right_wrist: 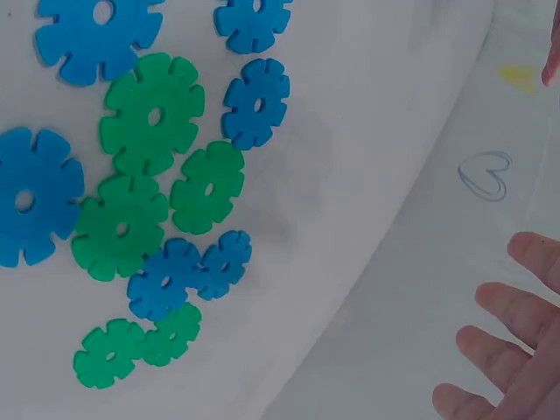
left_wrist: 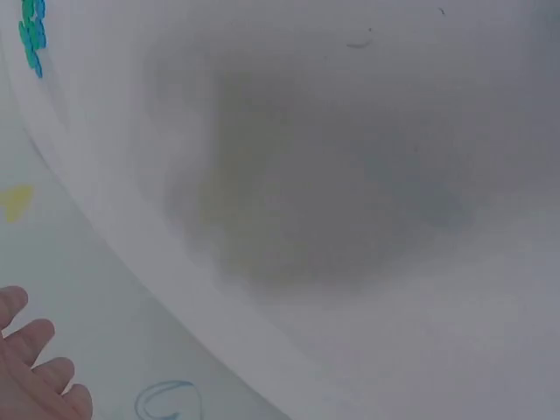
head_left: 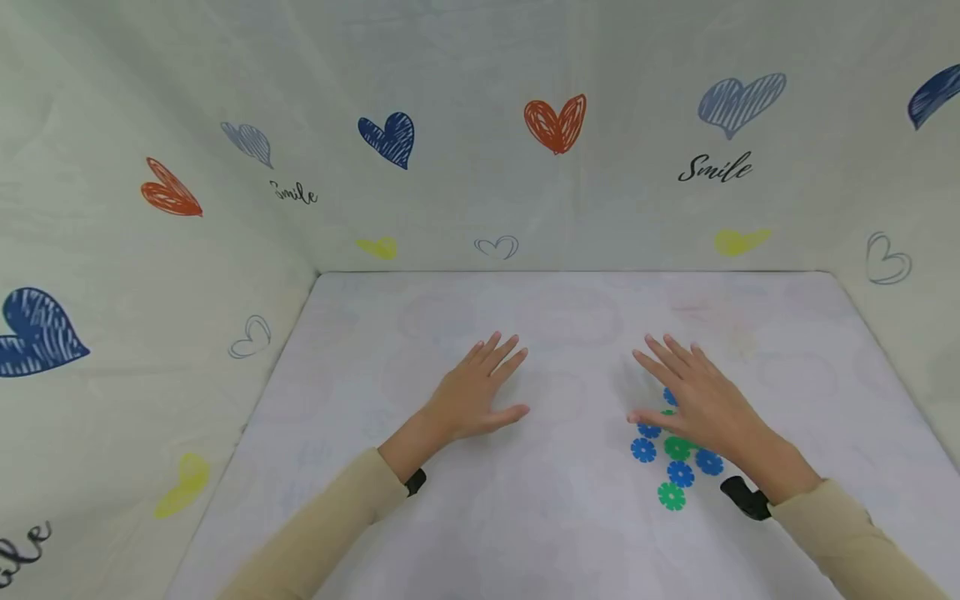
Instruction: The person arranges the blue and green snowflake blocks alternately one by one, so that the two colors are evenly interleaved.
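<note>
Several flat plastic interlocking discs with notched rims and a central hole, some blue (head_left: pixel 681 473) and some green (head_left: pixel 671 497), lie in a loose cluster on the white tabletop (head_left: pixel 570 517). My right hand (head_left: pixel 701 400) is over the far part of that cluster, fingers spread and holding nothing, and it hides some discs. The right wrist view shows more of them, including a large blue disc (right_wrist: pixel 26 197) and a green disc (right_wrist: pixel 153 114); some overlap. To the left of the cluster, my left hand (head_left: pixel 472 396) is extended with spread fingers and no object in its grasp.
A pale cloth backdrop (head_left: pixel 465 67) printed with hearts and "Smile" rises behind the table and along its sides. Dark wrist bands (head_left: pixel 746 498) show at both sleeves. Faint stains mark the tabletop.
</note>
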The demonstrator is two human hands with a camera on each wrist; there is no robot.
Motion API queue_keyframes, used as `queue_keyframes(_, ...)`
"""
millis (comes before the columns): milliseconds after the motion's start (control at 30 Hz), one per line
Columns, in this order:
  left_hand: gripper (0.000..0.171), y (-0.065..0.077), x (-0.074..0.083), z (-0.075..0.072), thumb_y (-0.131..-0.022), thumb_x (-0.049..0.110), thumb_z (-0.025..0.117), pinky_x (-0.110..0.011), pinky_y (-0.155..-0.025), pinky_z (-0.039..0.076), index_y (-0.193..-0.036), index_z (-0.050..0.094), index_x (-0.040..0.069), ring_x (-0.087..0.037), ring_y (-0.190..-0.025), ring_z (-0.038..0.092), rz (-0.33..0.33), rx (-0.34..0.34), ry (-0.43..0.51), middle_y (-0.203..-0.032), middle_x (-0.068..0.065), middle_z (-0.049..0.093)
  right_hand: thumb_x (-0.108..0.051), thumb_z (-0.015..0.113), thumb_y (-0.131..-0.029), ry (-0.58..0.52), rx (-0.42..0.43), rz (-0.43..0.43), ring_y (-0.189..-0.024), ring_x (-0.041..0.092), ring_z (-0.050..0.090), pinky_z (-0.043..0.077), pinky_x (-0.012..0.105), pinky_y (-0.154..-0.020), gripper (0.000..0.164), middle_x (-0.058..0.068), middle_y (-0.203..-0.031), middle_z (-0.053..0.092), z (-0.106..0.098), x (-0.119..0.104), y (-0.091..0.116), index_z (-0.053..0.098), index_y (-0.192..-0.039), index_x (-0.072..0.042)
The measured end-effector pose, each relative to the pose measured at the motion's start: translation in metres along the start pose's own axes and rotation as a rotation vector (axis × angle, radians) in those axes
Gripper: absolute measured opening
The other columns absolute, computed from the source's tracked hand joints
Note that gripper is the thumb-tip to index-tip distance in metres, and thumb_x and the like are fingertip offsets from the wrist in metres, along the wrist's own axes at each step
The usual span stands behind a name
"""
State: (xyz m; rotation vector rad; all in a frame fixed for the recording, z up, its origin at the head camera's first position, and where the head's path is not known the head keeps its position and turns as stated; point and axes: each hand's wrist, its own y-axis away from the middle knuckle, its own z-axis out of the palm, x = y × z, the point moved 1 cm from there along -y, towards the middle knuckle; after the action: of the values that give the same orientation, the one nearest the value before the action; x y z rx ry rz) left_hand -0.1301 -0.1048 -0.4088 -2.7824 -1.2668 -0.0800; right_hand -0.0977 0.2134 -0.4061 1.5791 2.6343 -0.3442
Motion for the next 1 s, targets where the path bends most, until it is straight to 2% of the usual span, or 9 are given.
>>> queue_keyframes(100,0.074,-0.002,0.005,0.004,-0.089,0.056,0.046,-0.037,-0.116,0.016,-0.147,0.028,0.014,-0.025,-0.144,0.016,0.007,0.004,0.024,-0.154,-0.004,0.024,-0.057,0.066,-0.075,-0.023,-0.025,0.022,-0.132,0.040,0.032,0.023,0.055,-0.109,0.083,0.021,-0.144,0.037,0.001,0.000,0.004,0.045,-0.136,-0.005)
queue_keyframes(267,0.071,-0.005,0.015,0.015,-0.090,0.054,0.047,-0.034,-0.116,0.016,-0.146,0.029,0.015,-0.024,-0.143,0.020,0.018,0.007,0.049,-0.154,-0.003,0.025,-0.051,0.070,-0.074,-0.067,-0.066,0.088,-0.128,0.042,0.037,0.031,0.056,-0.103,0.078,0.021,-0.141,0.040,0.003,-0.001,0.012,0.048,-0.133,-0.005)
queue_keyframes(433,0.068,-0.007,0.026,0.026,-0.088,0.051,0.053,-0.032,-0.114,0.022,-0.144,0.035,0.015,-0.022,-0.140,0.028,0.043,0.044,0.108,-0.150,-0.004,0.033,-0.045,0.073,-0.074,-0.114,-0.076,0.137,-0.124,0.043,0.039,0.035,0.060,-0.097,0.073,0.022,-0.138,0.043,0.007,0.001,0.021,0.051,-0.130,-0.004)
queue_keyframes(733,0.064,-0.012,0.049,0.042,-0.086,0.045,0.060,-0.030,-0.108,0.034,-0.140,0.041,0.016,-0.019,-0.136,0.036,0.060,0.060,0.199,-0.146,-0.001,0.039,-0.034,0.074,-0.076,-0.185,-0.101,0.200,-0.118,0.042,0.043,0.039,0.059,-0.093,0.062,0.021,-0.130,0.049,0.016,0.004,0.033,0.054,-0.126,-0.003)
queue_keyframes(1000,0.062,-0.018,0.072,0.053,-0.085,0.044,0.062,-0.025,-0.103,0.039,-0.139,0.043,0.019,-0.013,-0.132,0.040,0.033,0.012,0.260,-0.144,0.002,0.042,-0.024,0.074,-0.077,-0.259,-0.149,0.282,-0.118,0.043,0.044,0.038,0.059,-0.094,0.051,0.022,-0.124,0.053,0.027,0.002,0.045,0.056,-0.121,-0.006)
